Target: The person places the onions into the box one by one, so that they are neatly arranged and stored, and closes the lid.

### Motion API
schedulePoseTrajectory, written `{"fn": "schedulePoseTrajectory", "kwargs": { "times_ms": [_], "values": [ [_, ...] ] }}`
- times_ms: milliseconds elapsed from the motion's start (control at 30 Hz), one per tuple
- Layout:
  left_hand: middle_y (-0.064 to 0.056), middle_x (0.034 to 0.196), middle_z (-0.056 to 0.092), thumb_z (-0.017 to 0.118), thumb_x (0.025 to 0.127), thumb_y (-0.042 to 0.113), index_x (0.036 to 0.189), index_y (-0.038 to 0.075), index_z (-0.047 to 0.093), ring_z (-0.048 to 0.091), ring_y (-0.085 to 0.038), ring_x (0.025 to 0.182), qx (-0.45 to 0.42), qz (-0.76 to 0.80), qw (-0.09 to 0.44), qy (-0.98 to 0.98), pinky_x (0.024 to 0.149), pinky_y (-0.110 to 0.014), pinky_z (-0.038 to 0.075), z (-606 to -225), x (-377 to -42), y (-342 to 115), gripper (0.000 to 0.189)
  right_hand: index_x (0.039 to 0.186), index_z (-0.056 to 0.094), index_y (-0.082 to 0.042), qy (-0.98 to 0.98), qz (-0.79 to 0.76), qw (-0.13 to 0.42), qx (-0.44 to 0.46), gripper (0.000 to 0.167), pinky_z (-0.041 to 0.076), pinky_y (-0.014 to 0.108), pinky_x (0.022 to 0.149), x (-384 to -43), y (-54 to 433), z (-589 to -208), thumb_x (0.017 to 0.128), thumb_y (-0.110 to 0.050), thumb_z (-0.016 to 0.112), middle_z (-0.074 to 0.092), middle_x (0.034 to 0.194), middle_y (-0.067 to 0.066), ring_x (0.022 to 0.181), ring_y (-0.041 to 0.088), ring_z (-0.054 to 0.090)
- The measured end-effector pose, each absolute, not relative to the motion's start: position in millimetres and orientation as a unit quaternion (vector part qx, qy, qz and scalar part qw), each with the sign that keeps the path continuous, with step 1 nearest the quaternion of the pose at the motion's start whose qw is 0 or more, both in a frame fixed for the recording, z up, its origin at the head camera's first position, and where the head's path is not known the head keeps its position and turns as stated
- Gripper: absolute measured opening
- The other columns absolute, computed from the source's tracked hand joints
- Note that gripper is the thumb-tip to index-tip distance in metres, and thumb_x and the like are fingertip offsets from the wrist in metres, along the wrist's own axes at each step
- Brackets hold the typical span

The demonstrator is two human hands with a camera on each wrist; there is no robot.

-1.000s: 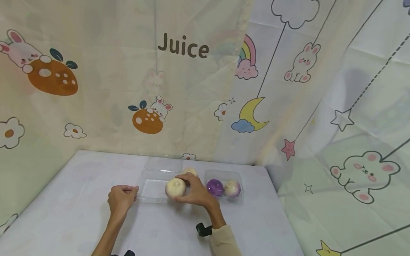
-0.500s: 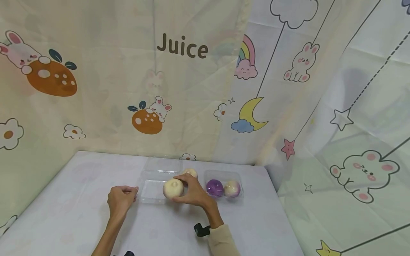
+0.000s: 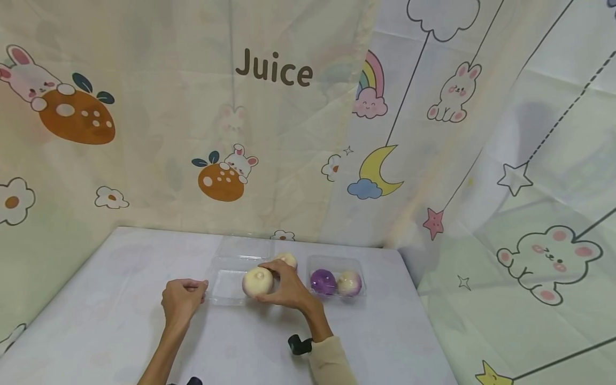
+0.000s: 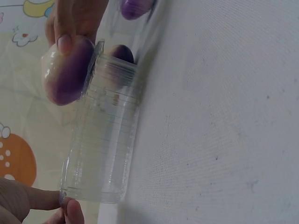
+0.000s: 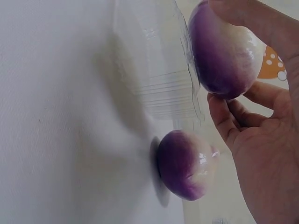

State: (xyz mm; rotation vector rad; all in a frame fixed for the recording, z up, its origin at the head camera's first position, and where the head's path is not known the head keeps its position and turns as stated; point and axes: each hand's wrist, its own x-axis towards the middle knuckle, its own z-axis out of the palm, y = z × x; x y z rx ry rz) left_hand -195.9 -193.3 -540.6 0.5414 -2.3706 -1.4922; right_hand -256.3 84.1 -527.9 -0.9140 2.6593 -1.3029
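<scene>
A glossy purple-and-cream turnip (image 3: 257, 282) is held between the thumb and fingers of my right hand (image 3: 289, 289). It hangs at the right end of an open clear plastic clamshell box (image 3: 228, 286), just above the rim in the left wrist view. My left hand (image 3: 182, 300) pinches the box's left edge, and in the left wrist view its thumb and finger (image 4: 46, 199) meet at the rim. Another turnip (image 5: 182, 165) sits on the table just beyond the box, partly hidden behind my right hand in the head view.
To the right stands a second clear plastic box (image 3: 337, 262) with two turnips in it, one mostly purple (image 3: 323, 282) and one paler (image 3: 349, 283). The clamshell's raised lid (image 3: 245, 247) lies toward the back of the white table (image 3: 250, 342). Printed curtains (image 3: 159, 160) hang behind.
My right hand has shifted slightly left with the turnip, bringing it further over the clamshell box. My left hand stays at the box's edge.
</scene>
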Motion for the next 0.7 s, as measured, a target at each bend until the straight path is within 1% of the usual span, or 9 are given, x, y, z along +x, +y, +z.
{"fn": "schedulePoseTrajectory", "kwargs": {
  "times_ms": [200, 333, 567, 700],
  "values": [
    [-0.016, 0.071, 0.077, 0.077, 0.097, 0.011, 0.097, -0.014, 0.078, 0.073, -0.022, 0.058, 0.19, -0.516, 0.145, -0.822, 0.048, -0.024, 0.052, -541.6, -196.6, -193.6, 0.025, 0.146, 0.067, -0.015, 0.858, -0.417, 0.024, -0.298, 0.075, 0.057, 0.027, 0.11, -258.5, 80.3, -529.9, 0.079, -0.033, 0.098, 0.07, 0.142, 0.001, 0.127, 0.012, 0.064],
    [-0.017, 0.072, 0.077, 0.077, 0.097, 0.011, 0.098, -0.014, 0.078, 0.073, -0.021, 0.058, 0.189, -0.516, 0.145, -0.823, 0.048, -0.024, 0.052, -541.1, -197.2, -193.3, 0.025, 0.146, 0.067, -0.014, 0.859, -0.414, 0.024, -0.302, 0.075, 0.058, 0.027, 0.108, -259.5, 78.9, -528.7, 0.08, -0.032, 0.097, 0.07, 0.141, 0.002, 0.124, 0.011, 0.064],
    [-0.018, 0.072, 0.077, 0.077, 0.097, 0.011, 0.098, -0.014, 0.078, 0.075, -0.026, 0.06, 0.191, -0.515, 0.144, -0.823, 0.047, -0.024, 0.052, -539.5, -196.2, -193.5, 0.026, 0.146, 0.067, -0.014, 0.859, -0.407, 0.018, -0.311, 0.075, 0.057, 0.026, 0.106, -261.0, 77.0, -529.3, 0.08, -0.033, 0.097, 0.07, 0.139, 0.003, 0.122, 0.01, 0.064],
    [-0.017, 0.072, 0.077, 0.077, 0.097, 0.011, 0.099, -0.015, 0.078, 0.075, -0.026, 0.06, 0.19, -0.517, 0.143, -0.822, 0.048, -0.024, 0.053, -540.5, -196.1, -193.4, 0.026, 0.146, 0.067, -0.013, 0.859, -0.403, 0.016, -0.315, 0.075, 0.058, 0.027, 0.105, -261.6, 75.8, -530.5, 0.08, -0.033, 0.097, 0.071, 0.137, 0.004, 0.119, 0.009, 0.064]
  ]
}}
